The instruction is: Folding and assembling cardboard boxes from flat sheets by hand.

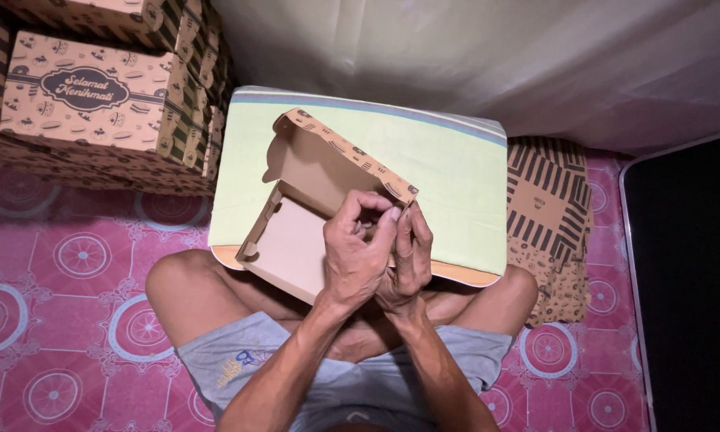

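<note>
1. Head view: the person is sitting cross-legged on a pink patterned floor mat, and a half-folded cardboard box is resting on the pale green bench just in front of the knees.
2. The left hand is closing around the near right corner of the cardboard box, fingers curled and pinching the corner flap; the thumb is hidden behind the fingers.
3. The right hand is pressing against the same corner, touching the left hand, fingers closed on the edge of the wall; exactly which tab it is gripping cannot be told.
4. The printed lid panel is standing tilted up at the far side of the cardboard box, its right end meeting the corner being worked.
5. Judging from this, the step in hand is locking that corner. To do it well, both hands should be keeping the wall upright while the tab is being eased in, not forced, since thin card creases easily.
6. The far left corner of the cardboard box is already looking tucked, so matching its angle is a fair guide.
7. The base should be staying flat on the bench; lifting it is likely to twist the walls.
8. Left of the cardboard box, a stack of finished boxes is sitting on the mat; right of it, flat printed blanks are lying beside the bench.
</note>
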